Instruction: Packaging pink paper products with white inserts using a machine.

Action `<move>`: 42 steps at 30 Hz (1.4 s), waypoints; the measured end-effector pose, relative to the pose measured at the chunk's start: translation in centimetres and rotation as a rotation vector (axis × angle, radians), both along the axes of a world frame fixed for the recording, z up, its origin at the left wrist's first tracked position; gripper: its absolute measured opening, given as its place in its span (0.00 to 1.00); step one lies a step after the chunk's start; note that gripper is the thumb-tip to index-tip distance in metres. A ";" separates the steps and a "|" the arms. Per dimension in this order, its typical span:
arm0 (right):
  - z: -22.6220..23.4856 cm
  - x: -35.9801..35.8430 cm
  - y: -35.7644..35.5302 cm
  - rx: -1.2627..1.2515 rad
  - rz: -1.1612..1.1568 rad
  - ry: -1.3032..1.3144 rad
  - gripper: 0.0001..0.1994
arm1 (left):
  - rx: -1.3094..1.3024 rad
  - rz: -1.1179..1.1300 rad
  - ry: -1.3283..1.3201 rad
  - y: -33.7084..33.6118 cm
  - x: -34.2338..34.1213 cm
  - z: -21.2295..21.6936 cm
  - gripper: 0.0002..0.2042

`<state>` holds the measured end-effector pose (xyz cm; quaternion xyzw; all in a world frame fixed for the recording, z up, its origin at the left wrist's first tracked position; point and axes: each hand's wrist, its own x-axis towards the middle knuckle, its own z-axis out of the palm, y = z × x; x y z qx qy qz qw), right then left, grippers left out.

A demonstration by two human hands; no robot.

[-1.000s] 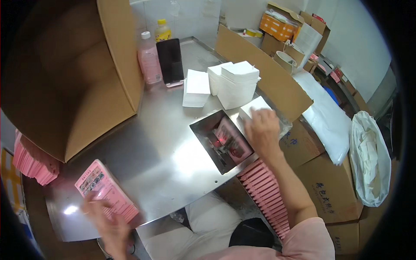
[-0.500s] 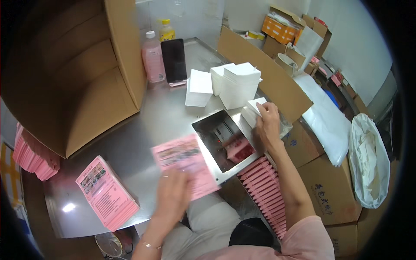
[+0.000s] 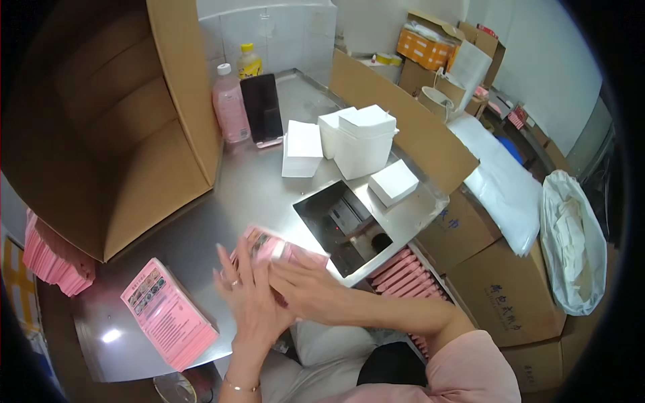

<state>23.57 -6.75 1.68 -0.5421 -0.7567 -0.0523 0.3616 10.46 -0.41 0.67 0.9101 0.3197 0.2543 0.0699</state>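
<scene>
Above the near edge of the bench [image 3: 252, 191]: we have one pink packet [image 3: 261, 240] between our two hands, both touching it, just left of the rectangular opening [image 3: 336, 228] in the metal top.
Left hand: our left hand [image 3: 252, 295] lies along the packet's left side with its fingers spread apart, a ring [image 3: 236, 283] on one of them and a bracelet [image 3: 242, 387] at the wrist; we cannot tell whether its thumb clamps the packet.
Right hand: our right hand [image 3: 306, 289] comes across from the right, its fingers drawn together over the packet; their tips are partly hidden, so we cannot tell whether they are clamped.
Pink stack: to the left of our hands we see a tilted stack of printed packets [image 3: 171, 312], pictures and lines of print on the top one.
White paper: one small block [image 3: 394, 181] sits just beyond the opening, and taller white stacks [image 3: 363, 144] stand farther back.
Phone corner: we see a dark phone [image 3: 262, 111] propped upright before a pink bottle [image 3: 230, 104], with a yellow-capped bottle [image 3: 249, 62] near them.
Cardboard: a large open box [image 3: 178, 101] rises on our left; closed cartons [image 3: 517, 295] are stacked on our right, beside a white bag [image 3: 571, 255].
Below the right edge: a row of pink packs [image 3: 400, 275].
</scene>
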 end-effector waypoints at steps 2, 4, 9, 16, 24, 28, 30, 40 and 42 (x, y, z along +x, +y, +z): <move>-1.0 4.2 -2.3 0.131 -0.201 -0.130 0.10 | 0.075 -0.061 0.102 0.3 -1.6 0.1 0.33; -0.9 10.3 -2.2 0.115 -0.578 -0.233 0.14 | 0.029 0.034 0.090 -0.2 -1.1 0.2 0.31; -1.2 17.9 -3.4 -0.064 -0.987 -0.363 0.07 | 0.192 0.073 0.025 -0.1 -0.1 0.1 0.28; -1.6 19.6 -3.7 0.006 -0.875 -0.222 0.08 | 0.078 -0.001 0.098 -0.1 -0.7 1.3 0.25; -1.1 9.6 -3.8 0.169 -0.269 -0.169 0.20 | -0.134 -0.236 -0.061 -0.9 -1.0 0.0 0.28; -1.5 0.6 -5.3 0.107 0.033 -0.195 0.20 | -0.147 -0.150 -0.031 -0.5 -1.3 1.5 0.38; -1.5 2.4 -1.6 -0.022 -0.110 -0.212 0.20 | -0.107 -0.154 -0.099 -1.5 -0.3 1.1 0.39; -3.2 11.0 0.1 -0.591 -0.511 -0.070 0.05 | -0.222 -0.298 -0.054 -2.4 -5.0 1.5 0.24; -2.6 10.6 -0.9 -0.411 -0.597 -0.215 0.05 | -0.152 -0.265 -0.161 -1.5 -6.1 1.8 0.16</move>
